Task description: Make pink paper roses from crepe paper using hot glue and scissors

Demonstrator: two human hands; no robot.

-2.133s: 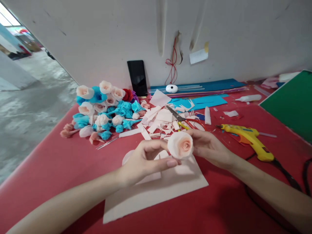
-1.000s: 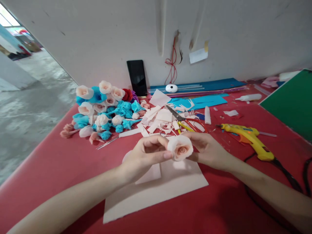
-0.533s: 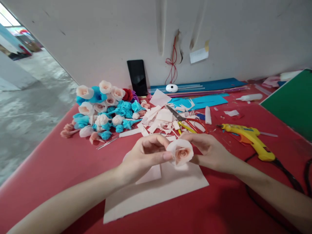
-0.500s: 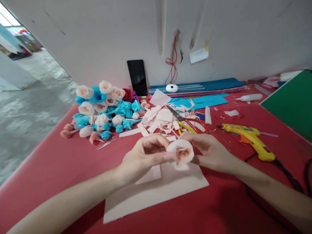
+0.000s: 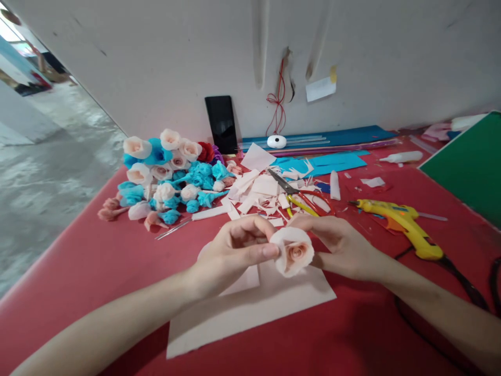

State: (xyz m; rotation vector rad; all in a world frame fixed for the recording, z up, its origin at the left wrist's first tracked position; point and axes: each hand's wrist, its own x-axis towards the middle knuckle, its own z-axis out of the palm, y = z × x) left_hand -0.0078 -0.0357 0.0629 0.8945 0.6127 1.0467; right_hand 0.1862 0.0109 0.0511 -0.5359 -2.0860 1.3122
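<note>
A pale peach paper rose (image 5: 296, 253) is held between my two hands above the table. My left hand (image 5: 238, 250) pinches its outer petal at the left edge, thumb in front. Behind the flower and to its right, my right hand (image 5: 338, 248) grips it from the back; those fingertips are partly hidden by the petals. Beneath the hands lies a large sheet of pale paper (image 5: 250, 318), with a smaller pale piece (image 5: 245, 282) on top of it.
Finished paper roses (image 5: 168, 172) cluster at the left, beside tweezers (image 5: 172, 228). Scissors (image 5: 284, 183) rest on paper scraps (image 5: 250, 188) behind my hands. A yellow glue gun (image 5: 407, 222) with a black cord lies at right. A phone (image 5: 221, 124) leans against the wall.
The rose has turned slightly between my fingers, and its centre has shifted a little to the right and down. Both hands keep their hold in nearly the same place.
</note>
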